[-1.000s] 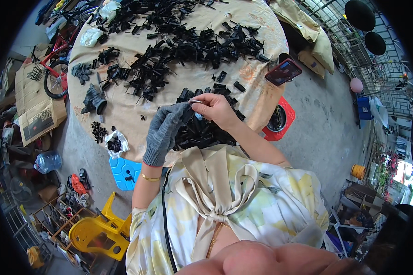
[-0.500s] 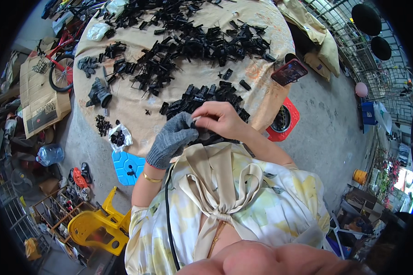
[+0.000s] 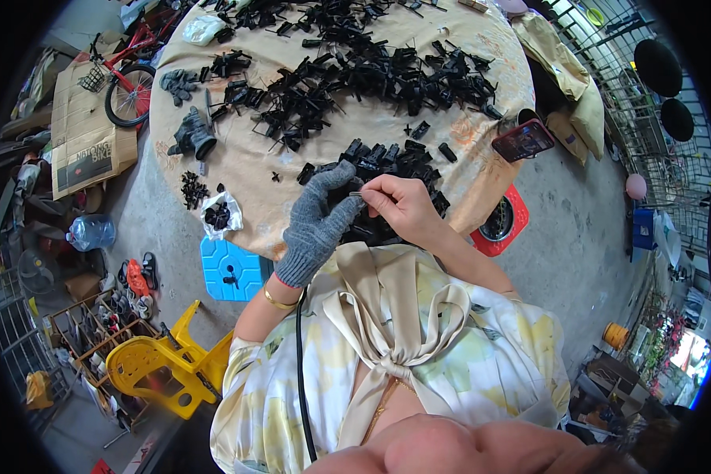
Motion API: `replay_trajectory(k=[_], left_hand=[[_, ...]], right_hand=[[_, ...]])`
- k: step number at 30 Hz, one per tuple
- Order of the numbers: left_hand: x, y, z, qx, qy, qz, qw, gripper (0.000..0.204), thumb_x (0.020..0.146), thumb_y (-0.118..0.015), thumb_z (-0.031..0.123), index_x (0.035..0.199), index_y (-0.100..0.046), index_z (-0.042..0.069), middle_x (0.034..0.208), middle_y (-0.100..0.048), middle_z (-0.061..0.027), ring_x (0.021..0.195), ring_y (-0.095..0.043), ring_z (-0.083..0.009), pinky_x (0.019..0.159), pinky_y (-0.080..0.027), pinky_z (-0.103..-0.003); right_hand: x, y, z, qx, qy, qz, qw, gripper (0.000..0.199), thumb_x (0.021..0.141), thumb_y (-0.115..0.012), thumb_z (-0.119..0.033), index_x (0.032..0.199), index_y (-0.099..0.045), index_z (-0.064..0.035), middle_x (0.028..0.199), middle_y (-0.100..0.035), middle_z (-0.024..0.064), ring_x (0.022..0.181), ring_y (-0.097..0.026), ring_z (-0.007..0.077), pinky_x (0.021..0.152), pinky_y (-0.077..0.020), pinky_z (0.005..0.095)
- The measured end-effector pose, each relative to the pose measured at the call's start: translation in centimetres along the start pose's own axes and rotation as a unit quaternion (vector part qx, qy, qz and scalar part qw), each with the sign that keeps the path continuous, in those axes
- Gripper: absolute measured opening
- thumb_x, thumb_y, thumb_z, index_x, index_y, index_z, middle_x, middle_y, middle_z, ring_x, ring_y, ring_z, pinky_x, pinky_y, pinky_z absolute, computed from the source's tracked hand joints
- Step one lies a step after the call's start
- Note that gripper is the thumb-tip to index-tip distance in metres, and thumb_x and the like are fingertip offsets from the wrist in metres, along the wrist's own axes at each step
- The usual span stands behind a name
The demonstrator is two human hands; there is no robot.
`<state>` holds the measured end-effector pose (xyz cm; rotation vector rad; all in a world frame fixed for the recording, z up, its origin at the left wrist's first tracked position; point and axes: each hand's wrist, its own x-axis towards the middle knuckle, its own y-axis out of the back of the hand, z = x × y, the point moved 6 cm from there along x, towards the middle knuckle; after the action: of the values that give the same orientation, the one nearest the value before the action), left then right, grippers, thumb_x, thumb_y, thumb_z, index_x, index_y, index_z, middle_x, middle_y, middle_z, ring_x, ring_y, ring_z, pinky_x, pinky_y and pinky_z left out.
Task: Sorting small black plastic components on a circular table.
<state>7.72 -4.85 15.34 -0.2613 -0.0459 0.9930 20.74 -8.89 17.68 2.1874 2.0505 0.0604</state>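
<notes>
My left hand (image 3: 317,217), in a grey knit glove, is curled with thumb and fingers around something dark. What it holds is too hidden to name. Bare and touching or very close to the glove's thumb, my right hand (image 3: 403,207) pinches a small thin metallic piece (image 3: 356,194) between thumb and fingertips. Just beyond and beneath both hands lies a near pile of black plastic parts (image 3: 379,158) on the cloth-covered table (image 3: 245,178). A larger spread of similar black parts (image 3: 403,75), many with thin rods, covers the table's far middle.
At the table's left are two grey gloves (image 3: 193,134) (image 3: 179,85), small black bits (image 3: 193,189) and a white bag holding more (image 3: 222,213). A phone (image 3: 523,141) stands at the right edge. Blue (image 3: 233,268) and red stools (image 3: 505,221) and a yellow chair (image 3: 154,367) stand around.
Both hands have moved slightly away from my body, toward the near pile. The gloved fingers have spread wider from the thumb, and the thin metallic piece now shows at my right fingertips. The view has shifted.
</notes>
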Motion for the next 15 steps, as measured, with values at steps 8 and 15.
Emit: replay_trajectory(k=[8,15], left_hand=[[-0.4,-1.0,3.5,0.329,-0.238,0.024,0.914,0.025,0.075,-0.062,-0.003,0.099,-0.057,0.001,0.101,-0.061,-0.0126,0.094,-0.058,-0.0232,0.084,-0.045,-0.031],[-0.7,-1.2,2.9,0.352,-0.22,-0.02,0.909,0.026,0.078,-0.058,-0.004,0.103,-0.054,0.001,0.102,-0.059,-0.0123,0.093,-0.058,-0.023,0.084,-0.046,-0.033]], right_hand=[[0.3,-0.4,0.5,0.024,-0.031,0.025,0.999,0.011,0.082,-0.054,-0.006,0.082,-0.06,0.0029,0.061,-0.058,0.0062,0.054,-0.055,0.0087,0.05,-0.0434,0.0228],[0.1,-1.4,4.2,0.155,-0.092,-0.035,0.983,0.011,0.086,-0.052,-0.007,0.085,-0.059,0.0017,0.065,-0.054,-0.0006,0.059,-0.048,0.0044,0.052,-0.0388,0.0195]])
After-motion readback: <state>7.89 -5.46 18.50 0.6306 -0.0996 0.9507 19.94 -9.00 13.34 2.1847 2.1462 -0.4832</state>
